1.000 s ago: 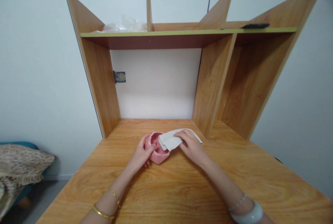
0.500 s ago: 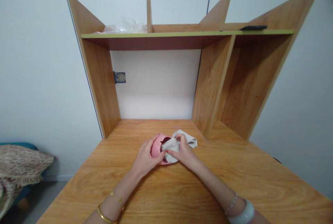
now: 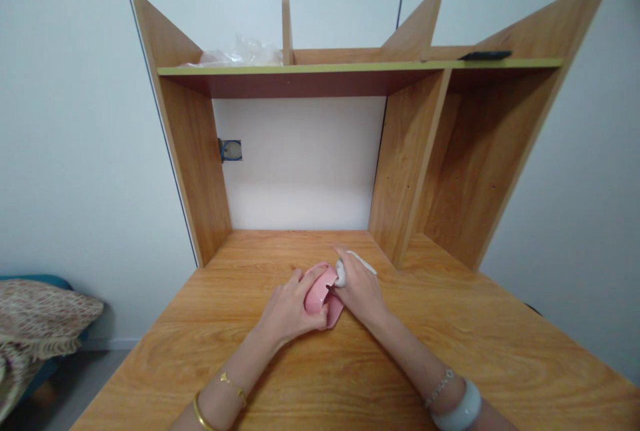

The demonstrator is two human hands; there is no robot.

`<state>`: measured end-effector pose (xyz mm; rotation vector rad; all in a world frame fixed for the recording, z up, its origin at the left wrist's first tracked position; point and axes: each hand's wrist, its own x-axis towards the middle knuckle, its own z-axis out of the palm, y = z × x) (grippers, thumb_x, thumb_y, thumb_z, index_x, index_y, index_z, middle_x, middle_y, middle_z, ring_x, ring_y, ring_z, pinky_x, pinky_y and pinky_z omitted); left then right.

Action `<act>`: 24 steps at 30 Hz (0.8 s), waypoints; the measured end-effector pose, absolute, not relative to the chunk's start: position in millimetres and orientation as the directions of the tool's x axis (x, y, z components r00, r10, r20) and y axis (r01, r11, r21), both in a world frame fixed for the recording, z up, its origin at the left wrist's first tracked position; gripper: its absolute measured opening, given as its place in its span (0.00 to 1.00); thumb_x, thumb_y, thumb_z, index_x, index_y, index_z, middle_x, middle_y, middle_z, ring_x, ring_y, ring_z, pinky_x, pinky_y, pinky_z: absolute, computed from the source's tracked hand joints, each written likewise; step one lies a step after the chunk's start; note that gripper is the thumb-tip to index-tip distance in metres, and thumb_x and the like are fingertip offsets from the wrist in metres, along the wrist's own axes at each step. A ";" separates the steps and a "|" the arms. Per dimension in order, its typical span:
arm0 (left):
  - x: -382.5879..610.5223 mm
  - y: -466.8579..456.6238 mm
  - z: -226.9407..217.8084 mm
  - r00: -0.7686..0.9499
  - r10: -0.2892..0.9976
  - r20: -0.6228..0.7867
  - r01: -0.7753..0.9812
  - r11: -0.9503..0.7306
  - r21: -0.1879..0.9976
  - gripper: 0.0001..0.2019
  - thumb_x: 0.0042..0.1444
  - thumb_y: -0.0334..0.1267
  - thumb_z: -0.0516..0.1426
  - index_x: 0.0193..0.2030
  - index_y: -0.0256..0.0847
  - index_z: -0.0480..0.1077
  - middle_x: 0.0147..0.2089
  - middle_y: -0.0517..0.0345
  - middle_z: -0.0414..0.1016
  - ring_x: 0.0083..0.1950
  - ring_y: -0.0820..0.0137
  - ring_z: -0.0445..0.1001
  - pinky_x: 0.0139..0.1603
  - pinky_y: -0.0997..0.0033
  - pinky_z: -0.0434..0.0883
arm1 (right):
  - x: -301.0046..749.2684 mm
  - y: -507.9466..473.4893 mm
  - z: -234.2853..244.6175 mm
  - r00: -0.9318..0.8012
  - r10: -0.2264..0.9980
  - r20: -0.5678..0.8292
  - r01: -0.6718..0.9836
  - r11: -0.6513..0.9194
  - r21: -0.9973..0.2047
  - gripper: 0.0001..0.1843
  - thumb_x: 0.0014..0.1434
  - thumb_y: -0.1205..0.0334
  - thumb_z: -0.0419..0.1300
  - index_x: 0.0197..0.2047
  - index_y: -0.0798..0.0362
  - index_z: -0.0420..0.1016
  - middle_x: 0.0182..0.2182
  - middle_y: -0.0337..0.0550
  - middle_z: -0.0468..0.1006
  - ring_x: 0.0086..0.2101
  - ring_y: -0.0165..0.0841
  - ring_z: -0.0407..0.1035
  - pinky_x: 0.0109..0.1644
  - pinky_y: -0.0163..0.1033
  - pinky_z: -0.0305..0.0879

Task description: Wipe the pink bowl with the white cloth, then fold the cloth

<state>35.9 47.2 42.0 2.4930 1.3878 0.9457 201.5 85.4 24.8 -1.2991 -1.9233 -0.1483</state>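
My left hand (image 3: 295, 307) is wrapped round a glossy pink hollow container (image 3: 318, 294) with a small notch in its rim. I hold it tilted just over the wooden desk, its opening turned towards the right; its exact kind is hard to make out. My right hand (image 3: 361, 289) closes on a pale grey cloth (image 3: 341, 273) at the container's right edge. Part of the cloth shows behind the fingers, and the rest is hidden by the hand.
Around my hands spreads the wooden desk (image 3: 310, 377). A wooden shelf unit (image 3: 300, 71) stands at its back, bearing a clear plastic bag (image 3: 243, 52) and a flat black object (image 3: 485, 55). An open wall socket box (image 3: 231, 150) shows behind. A patterned, fringed cloth (image 3: 45, 311) lies far left.
The pink container has turned and shifted slightly right. The cloth has come out of its opening and is bunched in my right hand, with less of it showing.
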 end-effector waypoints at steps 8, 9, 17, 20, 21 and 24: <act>23.6 54.3 35.1 0.358 0.812 0.461 0.711 -0.557 0.429 0.34 0.48 0.49 0.54 0.61 0.48 0.46 0.53 0.52 0.62 0.49 0.61 0.66 0.46 0.61 0.65 | 201.6 81.7 19.4 -0.177 0.832 0.526 0.814 0.424 -0.397 0.36 0.51 0.63 0.52 0.61 0.52 0.44 0.30 0.42 0.73 0.33 0.38 0.68 0.34 0.37 0.60; 21.9 56.2 32.8 0.332 0.818 0.470 0.686 -0.552 0.475 0.36 0.49 0.50 0.54 0.62 0.46 0.43 0.54 0.51 0.62 0.50 0.61 0.66 0.47 0.61 0.65 | 202.2 82.6 16.8 -0.155 0.839 0.521 0.794 0.419 -0.440 0.36 0.50 0.64 0.52 0.61 0.52 0.43 0.28 0.41 0.73 0.31 0.37 0.68 0.34 0.37 0.60; 27.2 61.4 16.1 0.304 0.813 0.496 0.405 -0.582 0.705 0.46 0.44 0.48 0.60 0.63 0.39 0.35 0.60 0.43 0.52 0.58 0.59 0.57 0.56 0.60 0.57 | 198.0 88.7 10.7 0.161 0.871 0.465 0.425 0.364 -0.829 0.34 0.49 0.64 0.51 0.59 0.54 0.45 0.34 0.43 0.73 0.34 0.35 0.68 0.39 0.39 0.62; 31.7 60.5 15.7 0.285 0.803 0.523 0.317 -0.594 0.739 0.44 0.45 0.43 0.60 0.62 0.39 0.37 0.59 0.43 0.54 0.57 0.62 0.59 0.55 0.63 0.59 | 192.2 90.2 6.6 0.141 0.894 0.425 0.255 0.382 -0.888 0.33 0.48 0.62 0.53 0.58 0.54 0.48 0.39 0.45 0.72 0.37 0.34 0.68 0.41 0.39 0.63; 32.0 60.0 16.7 0.267 0.808 0.525 0.315 -0.588 0.745 0.43 0.45 0.43 0.60 0.62 0.38 0.38 0.59 0.44 0.55 0.56 0.62 0.60 0.54 0.64 0.60 | 190.6 90.9 5.0 0.127 0.902 0.413 0.215 0.381 -0.899 0.33 0.48 0.61 0.54 0.57 0.53 0.49 0.40 0.45 0.72 0.37 0.34 0.68 0.41 0.39 0.63; 29.9 57.3 23.1 0.231 0.835 0.500 0.382 -0.551 0.742 0.42 0.43 0.43 0.61 0.61 0.40 0.42 0.55 0.47 0.62 0.52 0.63 0.65 0.51 0.64 0.63 | 188.1 92.6 3.9 0.140 0.915 0.379 0.199 0.349 -0.916 0.37 0.45 0.61 0.57 0.57 0.54 0.48 0.35 0.43 0.73 0.32 0.33 0.69 0.36 0.38 0.64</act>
